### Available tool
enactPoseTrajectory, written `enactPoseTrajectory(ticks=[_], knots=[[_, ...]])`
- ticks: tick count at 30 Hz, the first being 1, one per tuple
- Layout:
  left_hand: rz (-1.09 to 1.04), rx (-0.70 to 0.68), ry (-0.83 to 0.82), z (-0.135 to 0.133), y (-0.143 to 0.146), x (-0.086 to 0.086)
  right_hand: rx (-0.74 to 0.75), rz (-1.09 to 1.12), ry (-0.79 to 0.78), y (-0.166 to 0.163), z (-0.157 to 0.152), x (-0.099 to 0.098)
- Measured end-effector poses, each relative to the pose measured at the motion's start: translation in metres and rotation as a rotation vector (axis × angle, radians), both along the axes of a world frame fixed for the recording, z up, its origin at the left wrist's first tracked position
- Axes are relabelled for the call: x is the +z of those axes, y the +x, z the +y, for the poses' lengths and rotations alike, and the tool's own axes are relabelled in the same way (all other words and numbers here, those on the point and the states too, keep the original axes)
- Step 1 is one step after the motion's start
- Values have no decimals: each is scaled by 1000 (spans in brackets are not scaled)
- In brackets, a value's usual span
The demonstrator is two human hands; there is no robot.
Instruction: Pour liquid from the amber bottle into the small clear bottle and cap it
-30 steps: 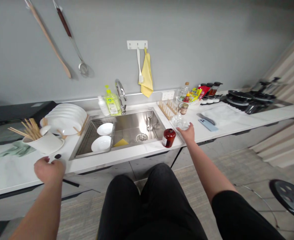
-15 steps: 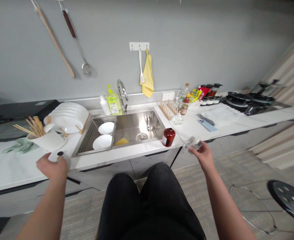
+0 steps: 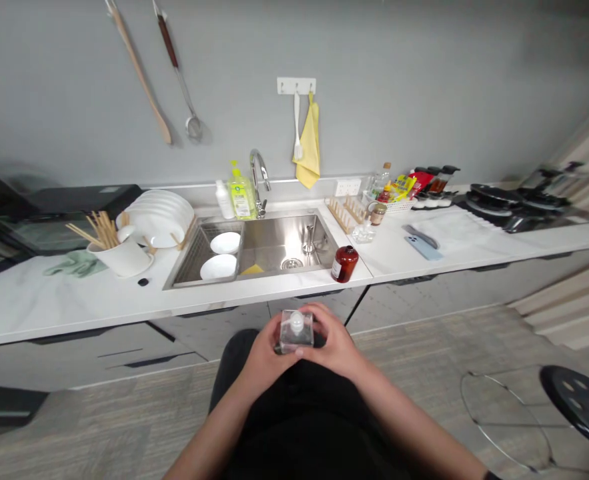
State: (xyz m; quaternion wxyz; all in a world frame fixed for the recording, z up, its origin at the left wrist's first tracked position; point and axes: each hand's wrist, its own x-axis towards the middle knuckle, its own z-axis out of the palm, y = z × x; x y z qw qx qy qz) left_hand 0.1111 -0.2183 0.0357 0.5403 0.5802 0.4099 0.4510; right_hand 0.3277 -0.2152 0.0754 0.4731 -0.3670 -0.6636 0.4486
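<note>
The left grip [image 3: 264, 345] and right grip [image 3: 333, 335] are wrapping closed around a clear square bottle [image 3: 296, 332], holding it just below the steel sink [image 3: 274, 240].

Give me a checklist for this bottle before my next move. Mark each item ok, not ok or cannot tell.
1. Left hand and right hand both on the glass bottle: ok.
2. White cap on top of the bottle: ok.
3. Bottle upright: ok.
4. Bottle contents: cannot tell; the glass looks clear.
5. Bottle set down on the white countertop: not ok; it is held in front of the lap.
6. Hands apart from the dark red jar: ok.
</note>
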Motion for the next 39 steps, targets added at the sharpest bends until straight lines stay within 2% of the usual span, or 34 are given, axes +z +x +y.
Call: enactPoseTrajectory(ticks=[4, 8, 12, 16, 19, 22, 28, 30, 33, 35, 39], knots=[[29, 70, 36, -7, -18, 7, 16, -134, 56, -11, -4, 13], [103, 162, 50, -12, -20, -3, -164, -99, 144, -16, -4, 20], [114, 146, 23, -15, -9, -12, -225, -50, 141, -22, -1, 24], [56, 114, 0, -17, -1, -12, -227, -69, 116, -19, 0, 22], [68, 114, 2, -18, 1, -8, -200, -92, 116, -15, -1, 21], [52, 108, 29, -20, 0, -2, -110, -82, 151, -9, 1, 24], [25, 99, 69, -20, -7, 10, 230, -116, 215, 6, 13, 34], [18, 110, 69, -20, -8, 12, 242, -84, 173, 5, 16, 29], [35, 112, 55, -21, -9, 14, 136, 17, 71, -3, 18, 21], [26, 113, 46, -21, -9, 13, 117, 66, 13, -7, 19, 18], [-20, 119, 48, -20, -12, 12, 256, 173, -54, -8, 21, 18]])
